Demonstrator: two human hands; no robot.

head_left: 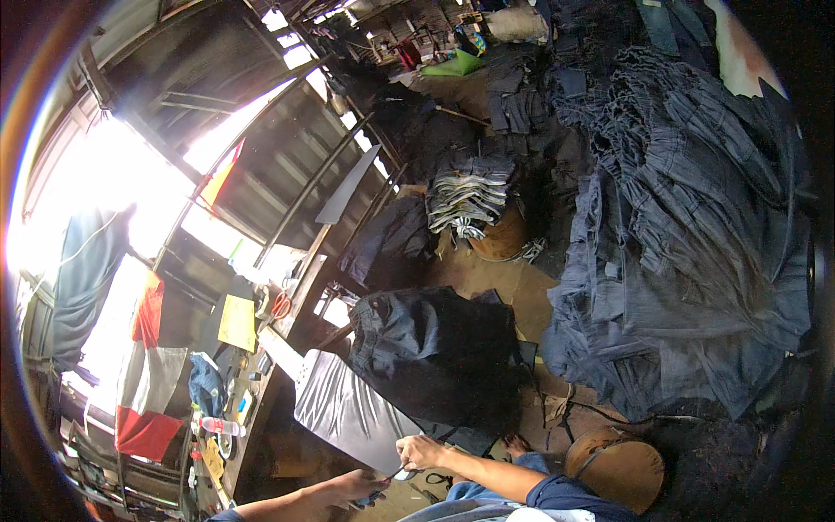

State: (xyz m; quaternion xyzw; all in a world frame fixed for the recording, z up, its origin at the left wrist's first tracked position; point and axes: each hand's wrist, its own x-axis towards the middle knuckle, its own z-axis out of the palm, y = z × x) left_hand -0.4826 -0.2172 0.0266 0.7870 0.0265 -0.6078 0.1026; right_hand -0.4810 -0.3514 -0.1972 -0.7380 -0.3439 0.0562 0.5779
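My left hand point(355, 485) comes in from the lower left and is closed around a small dark tool point(383, 489). My right hand point(421, 451), on a forearm with a blue sleeve, pinches the tool's upper end just beside the left. Both hands hover at the near edge of a shiny grey padded board point(344, 409). A dark denim garment point(439, 357) is draped over the far part of that board. What kind of tool it is stays too small to tell.
A big heap of blue jeans point(687, 235) fills the right side. A folded stack of jeans point(470, 196) stands further off. A cluttered workbench point(230, 391) with a bottle and red scissors runs along the left. A round brown stool point(619, 470) is at lower right.
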